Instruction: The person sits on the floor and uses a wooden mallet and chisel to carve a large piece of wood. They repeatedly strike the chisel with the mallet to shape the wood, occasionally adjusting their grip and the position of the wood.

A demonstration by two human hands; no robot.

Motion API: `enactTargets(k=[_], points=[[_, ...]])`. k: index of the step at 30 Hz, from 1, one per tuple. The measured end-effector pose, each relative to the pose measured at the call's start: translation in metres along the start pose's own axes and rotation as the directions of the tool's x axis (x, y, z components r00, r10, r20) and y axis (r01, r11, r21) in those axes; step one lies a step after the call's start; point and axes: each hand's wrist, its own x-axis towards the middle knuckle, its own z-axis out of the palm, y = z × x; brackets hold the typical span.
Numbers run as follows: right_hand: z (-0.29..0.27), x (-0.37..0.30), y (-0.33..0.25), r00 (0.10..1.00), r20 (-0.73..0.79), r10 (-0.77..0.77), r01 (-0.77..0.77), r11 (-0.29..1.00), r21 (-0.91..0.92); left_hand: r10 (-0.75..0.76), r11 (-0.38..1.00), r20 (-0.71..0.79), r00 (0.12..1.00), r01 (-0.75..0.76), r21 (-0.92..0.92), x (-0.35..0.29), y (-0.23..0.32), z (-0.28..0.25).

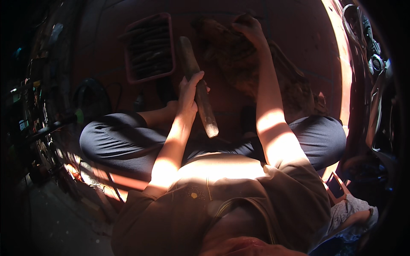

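My left hand (pixel 188 90) is wrapped round a thick, smooth wooden stick (pixel 205 109), its far end tilted toward the left and its near end above my lap. My right arm stretches far forward, and my right hand (pixel 250 30) has its fingers curled down at the far edge of a heap of brown, crumpled, dry-looking material (pixel 237 59). What those fingers hold is too dark to make out. Left of the stick, a pink-rimmed rectangular basket (pixel 173 51) holds several long dark pieces laid side by side.
I sit cross-legged on a reddish tiled floor (pixel 102 47), mostly in shadow. A dark round object (pixel 92 96) stands beyond my left knee. Cluttered items line the left side. At the right, a bright sunlit strip (pixel 345 77) borders hanging gear and cables (pixel 376 64).
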Motion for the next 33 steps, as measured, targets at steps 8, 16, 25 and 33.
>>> enactTargets(k=[8,16,25,33], points=[[0.01,-0.005,-0.002,1.0,-0.028,-0.012,0.013,0.999,0.042,0.009,1.0,0.016,1.0,-0.009,0.003,-0.002,-0.001,0.001],[0.015,-0.007,-0.031,0.999,-0.022,-0.041,0.038,0.988,-0.148,-0.002,1.0,0.003,1.0,0.002,0.01,-0.002,-0.003,0.0],[0.017,-0.015,-0.034,0.991,-0.124,-0.053,0.002,0.926,-0.378,0.023,1.0,0.016,1.0,-0.023,0.011,-0.003,0.002,-0.002],[-0.013,-0.025,-0.038,0.939,-0.181,0.292,-0.288,0.956,0.045,0.054,0.998,-0.025,0.998,-0.054,-0.019,-0.004,0.003,-0.005]])
